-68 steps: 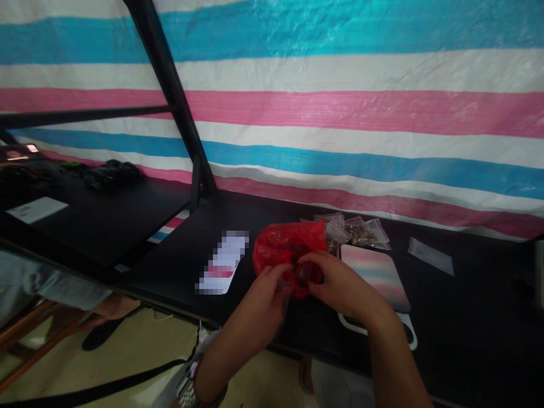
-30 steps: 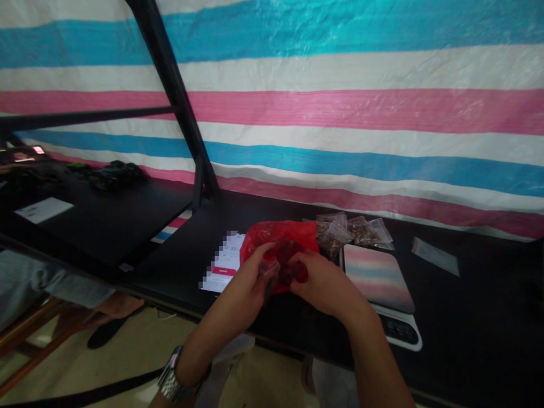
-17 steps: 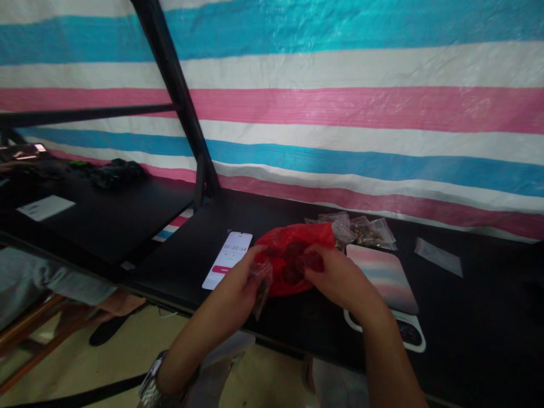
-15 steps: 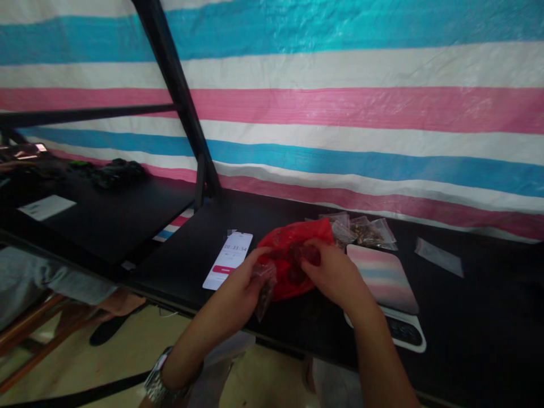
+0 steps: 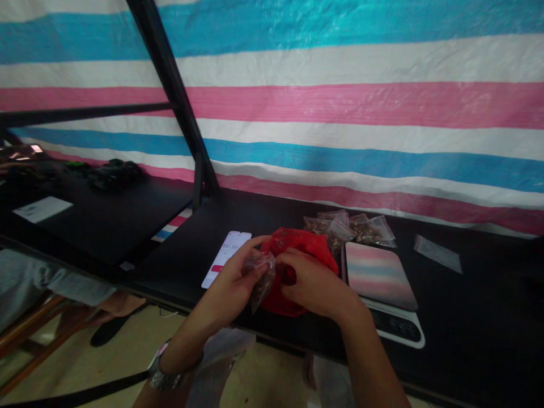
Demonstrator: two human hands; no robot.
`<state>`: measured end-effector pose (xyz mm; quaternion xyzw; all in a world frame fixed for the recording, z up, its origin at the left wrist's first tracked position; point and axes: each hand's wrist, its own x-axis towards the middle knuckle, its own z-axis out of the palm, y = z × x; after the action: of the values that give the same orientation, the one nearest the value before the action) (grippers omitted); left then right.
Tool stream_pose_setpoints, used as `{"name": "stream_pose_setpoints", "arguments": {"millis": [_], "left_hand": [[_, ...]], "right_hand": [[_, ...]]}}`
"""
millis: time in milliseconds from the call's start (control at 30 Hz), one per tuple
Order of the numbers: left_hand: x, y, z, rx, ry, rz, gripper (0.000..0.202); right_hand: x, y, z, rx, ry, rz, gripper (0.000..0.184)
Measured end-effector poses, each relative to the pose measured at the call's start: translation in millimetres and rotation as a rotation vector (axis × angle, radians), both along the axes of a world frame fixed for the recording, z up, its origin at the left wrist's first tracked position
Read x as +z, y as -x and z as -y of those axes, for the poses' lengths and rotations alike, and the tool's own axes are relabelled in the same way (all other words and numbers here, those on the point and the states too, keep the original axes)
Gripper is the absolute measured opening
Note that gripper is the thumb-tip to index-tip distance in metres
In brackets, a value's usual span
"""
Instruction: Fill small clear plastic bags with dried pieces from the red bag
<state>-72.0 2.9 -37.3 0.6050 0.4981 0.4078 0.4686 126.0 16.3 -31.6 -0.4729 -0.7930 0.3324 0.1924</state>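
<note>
Since the earlier frames the red bag (image 5: 297,241) has shifted toward the front edge of the black table (image 5: 250,209), leaving more of the filled bags (image 5: 317,225) visible behind it, and the right hand (image 5: 317,286) has come across toward the left hand (image 5: 232,284). Viewing remotely, I find the left hand gripping a small clear bag (image 5: 263,288) between thumb and fingers; the bag is tilted, just at the near left side of the red bag, with brown contents showing. The right hand has its fingers curled at the red bag; a dark round thing (image 5: 290,275) shows between thumb and forefinger, and I cannot tell whether it is pinched or merely lies behind. The red bag rests on the table between the phone (image 5: 221,260) and the scale (image 5: 378,272)

On handling, my judgement is as follows. I would hold the small clear bag by its upper part, since squeezing lower could force contents upward; its seal I cannot make out. I would have the right fingertips part the red film before pinching, because thin plastic may cling and drag. The right forearm should clear the scale, which it overlaps in my view
</note>
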Motion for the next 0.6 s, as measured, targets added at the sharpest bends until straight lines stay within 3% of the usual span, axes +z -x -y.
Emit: {"name": "stream_pose_setpoints", "arguments": {"millis": [167, 400, 600], "left_hand": [[-6.9, -3.2, -1.5, 0.019, -0.03, -0.079, 0.04], [-1.6, -3.6, 2.3, -0.013, -0.033, -0.196, 0.033], [0.5, -3.0, 0.2, 0.004, 0.003, -0.129, 0.033]], "right_hand": [[0.7, -4.9, -0.9, -0.021, 0.002, -0.01, 0.044], [1.8, -18.3, -5.4, -0.29, 0.004, 0.136, 0.041], [-0.5, -18.7, -6.9, -0.232, -0.017, 0.023, 0.038]]}}
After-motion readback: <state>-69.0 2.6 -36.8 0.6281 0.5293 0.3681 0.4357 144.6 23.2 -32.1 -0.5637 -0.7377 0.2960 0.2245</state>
